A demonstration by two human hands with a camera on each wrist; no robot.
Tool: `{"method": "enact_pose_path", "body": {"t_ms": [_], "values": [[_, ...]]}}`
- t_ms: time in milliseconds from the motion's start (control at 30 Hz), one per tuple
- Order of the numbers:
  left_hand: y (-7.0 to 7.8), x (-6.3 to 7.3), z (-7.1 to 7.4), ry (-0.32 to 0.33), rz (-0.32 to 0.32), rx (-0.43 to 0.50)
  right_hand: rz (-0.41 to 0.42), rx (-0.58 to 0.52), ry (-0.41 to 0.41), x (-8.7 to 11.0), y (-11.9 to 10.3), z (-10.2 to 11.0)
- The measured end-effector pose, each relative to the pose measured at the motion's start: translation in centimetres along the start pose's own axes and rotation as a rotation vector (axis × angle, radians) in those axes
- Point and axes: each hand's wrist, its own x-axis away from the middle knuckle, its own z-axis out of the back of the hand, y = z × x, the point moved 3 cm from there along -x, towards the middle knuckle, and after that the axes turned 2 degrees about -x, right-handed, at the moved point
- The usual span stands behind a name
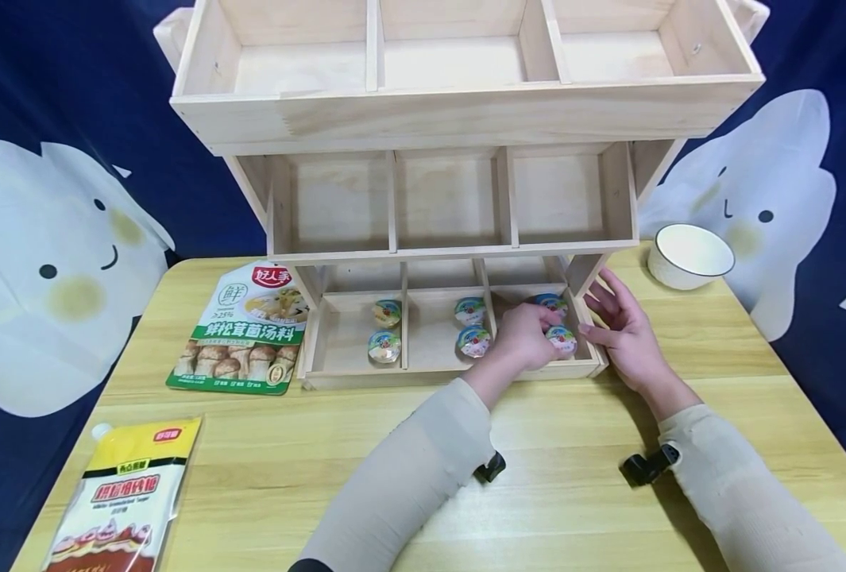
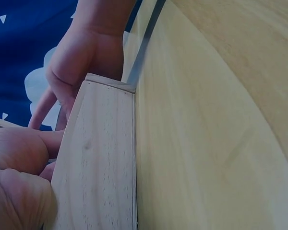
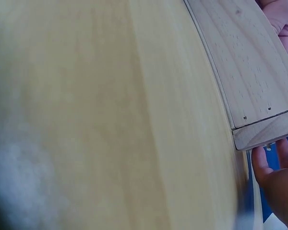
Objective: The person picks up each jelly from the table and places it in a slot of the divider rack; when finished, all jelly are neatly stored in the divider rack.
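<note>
My left hand reaches over the front wall into the right bottom compartment of a wooden shelf rack. Its fingers pinch the front small lidded cup, with a blue-lidded cup just behind. In the left wrist view, the front board hides the fingertips. Outside the rack's right end, my right hand has its fingers spread, the thumb at the bottom tray's side wall. Two cups sit in the middle bottom compartment and two more in the left one.
A mushroom soup packet lies left of the rack, and a yellow-and-white sugar pouch lies nearer on the table. At the back right stands a white bowl. The rack's upper and middle tiers overhang the bottom tray.
</note>
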Motion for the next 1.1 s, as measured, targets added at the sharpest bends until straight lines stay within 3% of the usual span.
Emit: {"method": "enact_pose_path", "body": {"t_ms": [267, 567, 700, 867, 1100], "values": [[0.0, 0.3, 0.4, 0.022, 0.009, -0.006, -0.001, 0.005, -0.005, -0.1, -0.1, -0.2], [-0.4, 0.9, 1.1, 0.086, -0.109, 0.009, -0.008, -0.001, -0.009, 0.0, 0.1, -0.3], [-0.5, 1.1, 1.5, 0.09, -0.144, 0.073, -0.009, 0.005, -0.005, 0.0, 0.3, -0.2], [-0.7, 1.4, 1.7, 0.075, -0.154, 0.218, -0.01, -0.003, -0.018, -0.1, 0.3, -0.1], [-1.0, 3.1, 2.9, 0.06, -0.201, 0.392, -0.01, 0.015, -0.026, -0.1, 0.0, 0.0]]}}
